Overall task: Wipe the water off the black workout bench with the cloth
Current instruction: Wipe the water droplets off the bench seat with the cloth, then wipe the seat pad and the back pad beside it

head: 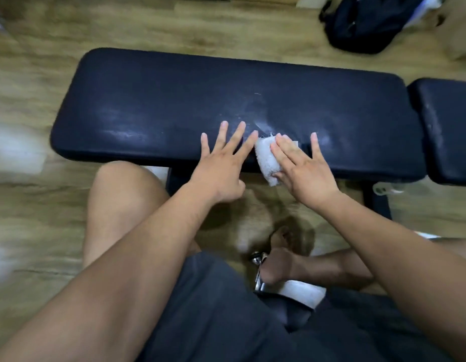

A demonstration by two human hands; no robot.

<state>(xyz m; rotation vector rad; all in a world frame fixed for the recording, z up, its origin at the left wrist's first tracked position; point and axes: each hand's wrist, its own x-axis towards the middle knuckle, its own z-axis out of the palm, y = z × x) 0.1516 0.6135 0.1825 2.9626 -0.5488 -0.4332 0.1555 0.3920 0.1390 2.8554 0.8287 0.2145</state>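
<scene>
**Flat palm on the cloth at the bench's near edge**

Head view: the black workout bench [174, 100] lies crosswise in front of a seated person, its long pad filling the middle of the picture. Pale wet streaks [252, 113] show near the pad's centre, with duller smears towards its left end.

The white cloth [267, 160] is bunched into a small wad at the near edge of the pad, its lower end hanging just off the edge. The right hand [302, 168] lies on it with fingers straight and spread, the thumb alongside the cloth's lower end. This looks like a flat press, suited to pushing the wad across the surface rather than lifting it.

The left hand [221, 165] is spread wide and holds nothing. Its fingers reach over the pad edge just beside the cloth, probably to steady the body. Whether they touch the pad I cannot tell.

The streaks lie just beyond the cloth, so water is still left to wipe.

A second pad [448, 126] adjoins on the right, and a dark backpack [370, 22] lies on the wooden floor [174, 22] beyond.
</scene>
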